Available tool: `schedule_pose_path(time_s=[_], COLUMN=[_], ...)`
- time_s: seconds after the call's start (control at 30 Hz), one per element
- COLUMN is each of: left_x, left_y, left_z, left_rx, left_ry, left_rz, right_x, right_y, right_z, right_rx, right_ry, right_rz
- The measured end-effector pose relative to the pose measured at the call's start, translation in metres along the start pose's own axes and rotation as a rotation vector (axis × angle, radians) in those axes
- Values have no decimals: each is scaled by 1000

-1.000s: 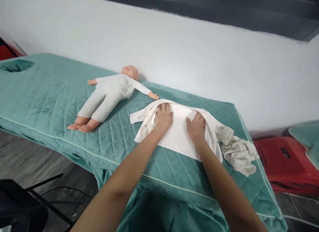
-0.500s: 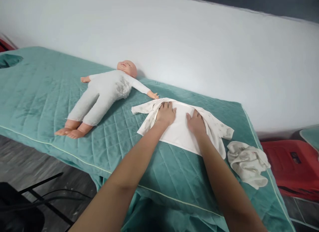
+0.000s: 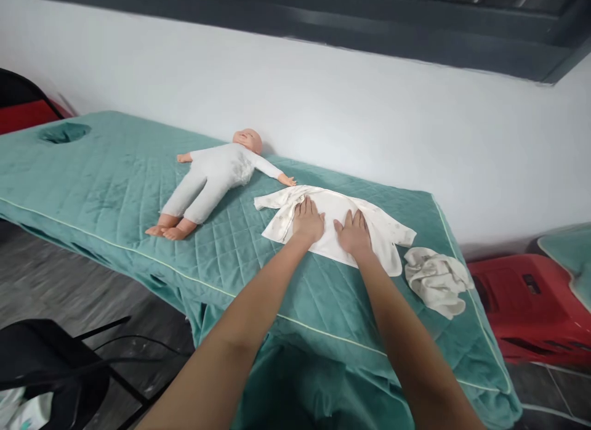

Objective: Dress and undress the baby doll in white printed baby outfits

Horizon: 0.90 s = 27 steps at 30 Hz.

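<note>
A small white baby shirt with a faint print lies spread on the green quilted bed cover, its sleeves out to both sides and its front laid open. My left hand rests flat on its left part, fingers spread. On the right part lies my right hand, also flat with fingers apart. Just left of the shirt a baby doll in a white cloth body lies on its back, one hand close to the left sleeve. Right of the shirt sits a crumpled white printed cloth.
The green quilted bed stands against a white wall, with a face hole at its far left. A red plastic chair is beyond the right end. A black chair stands at lower left.
The view has tilted up and shows more of the wall and window frame. My hands now press flat on top of the shirt, where before their fingers were partly under its front flaps.
</note>
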<state>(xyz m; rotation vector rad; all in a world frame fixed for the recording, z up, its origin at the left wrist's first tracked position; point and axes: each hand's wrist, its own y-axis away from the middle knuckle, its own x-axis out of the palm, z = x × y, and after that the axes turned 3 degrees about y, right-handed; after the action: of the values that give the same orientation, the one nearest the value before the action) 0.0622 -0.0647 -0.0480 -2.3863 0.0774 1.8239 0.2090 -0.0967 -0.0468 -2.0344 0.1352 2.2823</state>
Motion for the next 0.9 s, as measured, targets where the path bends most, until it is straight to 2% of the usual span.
schedule_pose_path(time_s=[0.17, 0.33, 0.5, 0.53, 0.6, 0.67, 0.73, 0.83, 0.9], left_x=[1, -4, -20, -23, -27, -30, -30, -28, -28], left_y=[19, 49, 84, 91, 103, 112, 114, 111, 108], left_z=[0, 7, 46, 55, 71, 82, 86, 86, 85], left_rx=[10, 100, 352, 371, 318, 187, 64, -12, -13], left_ry=[3, 24, 68, 73, 70, 61, 60, 48, 20], left_rz=[-6, -54, -148, -184, -265, -334, -378, -386, -362], right_x=[1, 7, 11, 11, 6, 0, -7, -13, -13], right_y=[28, 72, 125, 133, 141, 137, 119, 70, 30], right_z=[-4, -10, -21, -22, -19, -9, 8, 42, 66], right_rx=[-87, -210, -366, -380, -384, -385, -386, -310, -249], right_ry=[53, 48, -28, -51, -103, -184, -317, -584, -663], right_rz=[-13, -117, -162, -156, -139, -128, -120, -77, -61])
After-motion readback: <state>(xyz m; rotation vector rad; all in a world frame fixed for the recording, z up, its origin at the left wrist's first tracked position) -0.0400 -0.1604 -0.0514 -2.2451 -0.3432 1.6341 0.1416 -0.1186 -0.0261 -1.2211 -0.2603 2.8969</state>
